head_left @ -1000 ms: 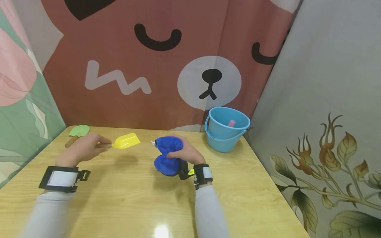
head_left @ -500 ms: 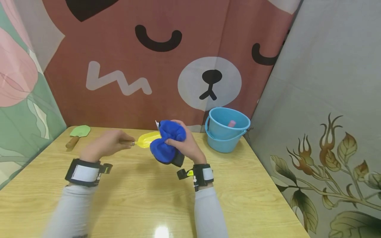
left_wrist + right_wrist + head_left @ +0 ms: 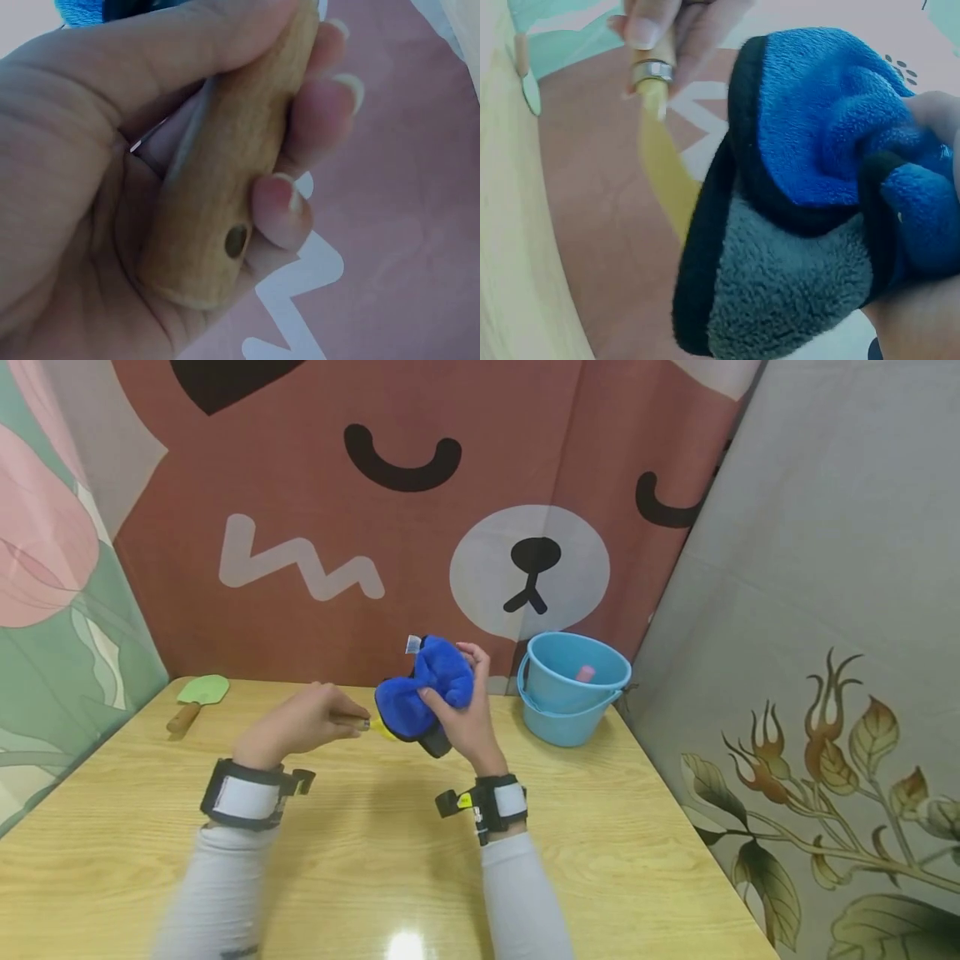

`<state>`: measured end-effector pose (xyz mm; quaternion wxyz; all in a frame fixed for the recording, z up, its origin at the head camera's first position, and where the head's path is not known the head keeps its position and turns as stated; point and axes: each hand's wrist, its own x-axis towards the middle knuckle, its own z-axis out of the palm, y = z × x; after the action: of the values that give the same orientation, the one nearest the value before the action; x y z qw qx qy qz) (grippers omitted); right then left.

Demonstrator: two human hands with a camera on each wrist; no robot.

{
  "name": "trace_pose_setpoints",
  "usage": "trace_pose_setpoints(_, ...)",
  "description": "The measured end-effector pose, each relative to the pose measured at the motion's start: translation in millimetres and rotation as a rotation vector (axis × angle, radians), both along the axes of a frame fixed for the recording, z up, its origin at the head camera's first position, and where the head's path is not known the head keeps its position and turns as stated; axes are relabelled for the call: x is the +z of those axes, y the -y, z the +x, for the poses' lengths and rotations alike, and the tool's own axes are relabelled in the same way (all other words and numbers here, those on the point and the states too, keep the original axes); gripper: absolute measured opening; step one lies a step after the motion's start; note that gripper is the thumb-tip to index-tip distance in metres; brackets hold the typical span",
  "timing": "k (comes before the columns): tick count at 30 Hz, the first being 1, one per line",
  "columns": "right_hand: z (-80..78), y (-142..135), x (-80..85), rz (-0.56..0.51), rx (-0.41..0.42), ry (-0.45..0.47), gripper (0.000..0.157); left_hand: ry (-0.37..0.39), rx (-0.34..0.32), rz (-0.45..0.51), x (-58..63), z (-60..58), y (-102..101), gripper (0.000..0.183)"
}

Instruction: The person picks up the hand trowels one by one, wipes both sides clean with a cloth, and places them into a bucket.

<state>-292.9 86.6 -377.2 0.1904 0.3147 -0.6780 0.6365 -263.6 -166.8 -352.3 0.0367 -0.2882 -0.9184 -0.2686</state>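
Note:
My left hand (image 3: 300, 727) grips the wooden handle (image 3: 225, 172) of a small yellow shovel (image 3: 664, 169), fingers curled round it. A metal collar joins handle and blade in the right wrist view. My right hand (image 3: 476, 714) holds a bunched cloth (image 3: 442, 677), blue on one face and grey on the other with black edging, the thumb pressing into its blue side. In the head view the cloth hides most of the yellow blade. Whether cloth and blade touch, I cannot tell. Both hands are raised above the table.
A light blue bucket (image 3: 566, 718) with a pink object (image 3: 585, 673) inside stands at the back right of the wooden table (image 3: 360, 877). A green shovel (image 3: 202, 691) with a wooden handle lies at the back left. Printed curtains hang behind and beside.
My left hand has carried the yellow shovel right, up to the cloth. The right hand has lifted the cloth and turned it. Bucket and green shovel have stayed put.

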Motion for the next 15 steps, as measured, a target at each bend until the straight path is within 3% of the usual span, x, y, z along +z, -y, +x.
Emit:
trace_pose_setpoints(9,-5.0,11.1,-13.9,0.177,-0.131,-0.023,0.058,0.029,0.028,0.051,-4.0,-1.0,-3.3,0.026)
trace_pose_setpoints(15,-8.6,13.5,-17.1,0.249,-0.175,-0.057,0.056,-0.029,0.0,0.07,-6.6,-1.8,-5.4,0.025)
